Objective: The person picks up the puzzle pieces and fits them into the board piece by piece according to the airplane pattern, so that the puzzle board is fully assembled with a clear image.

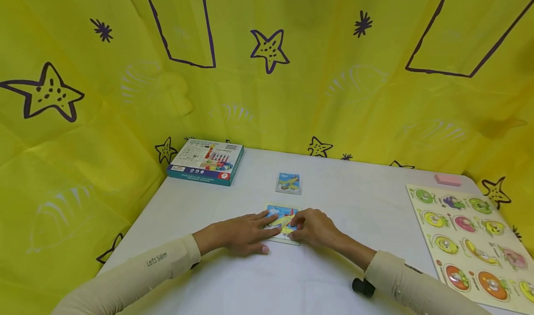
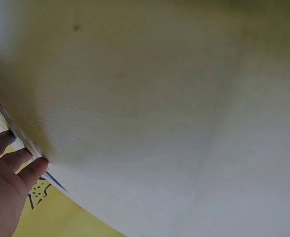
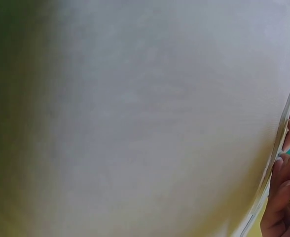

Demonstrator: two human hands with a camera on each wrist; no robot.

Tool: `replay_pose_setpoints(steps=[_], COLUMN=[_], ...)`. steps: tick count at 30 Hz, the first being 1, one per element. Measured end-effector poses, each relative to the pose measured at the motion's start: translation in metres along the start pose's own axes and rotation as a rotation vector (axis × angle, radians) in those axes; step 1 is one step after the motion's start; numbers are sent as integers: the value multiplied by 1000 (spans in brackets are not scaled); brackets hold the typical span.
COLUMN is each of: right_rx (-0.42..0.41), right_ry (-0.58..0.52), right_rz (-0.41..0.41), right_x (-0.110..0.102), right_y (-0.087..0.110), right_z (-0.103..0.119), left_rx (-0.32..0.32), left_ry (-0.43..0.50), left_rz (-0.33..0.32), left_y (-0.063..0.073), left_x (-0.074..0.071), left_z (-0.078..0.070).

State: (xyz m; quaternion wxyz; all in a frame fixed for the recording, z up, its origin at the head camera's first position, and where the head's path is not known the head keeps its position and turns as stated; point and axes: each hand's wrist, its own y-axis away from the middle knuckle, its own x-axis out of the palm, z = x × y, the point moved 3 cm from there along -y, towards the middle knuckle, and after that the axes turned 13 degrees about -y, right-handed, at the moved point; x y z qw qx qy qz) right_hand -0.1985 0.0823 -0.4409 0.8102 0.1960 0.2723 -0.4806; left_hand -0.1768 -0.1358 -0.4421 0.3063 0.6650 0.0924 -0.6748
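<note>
A small airplane jigsaw puzzle (image 1: 285, 211) in a pale frame lies flat on the white table, mid-view in the head view. My left hand (image 1: 246, 234) rests on its left part with fingers spread and straight; in the left wrist view that hand (image 2: 9, 182) shows at the lower left edge. My right hand (image 1: 315, 227) is at the puzzle's right side, thumb and forefinger curled toward each other over a puzzle piece (image 1: 293, 222). Its curled fingers (image 3: 280, 197) appear at the right edge of the right wrist view. The hands cover parts of the picture.
Behind the puzzle lies a matching airplane picture card (image 1: 289, 183). A boxed toy set (image 1: 206, 161) sits at the back left. On the right are a fruit peg board (image 1: 471, 245) and a pink block (image 1: 448, 180). A black cylindrical object (image 1: 363, 287) lies by the right sleeve. Yellow curtains (image 1: 267, 97) surround the table.
</note>
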Motion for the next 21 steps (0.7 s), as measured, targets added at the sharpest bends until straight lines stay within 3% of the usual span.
replay_pose_setpoints(steps=[11, 21], right_rx=[55, -73], right_ry=[26, -16], right_rz=[6, 99], right_x=[-1, -17], right_y=[-1, 8], right_z=[-3, -13], left_rx=[17, -98], left_ry=[-17, 82], left_rz=[-12, -14], left_y=[-6, -7], left_x=[2, 1], left_z=[6, 13])
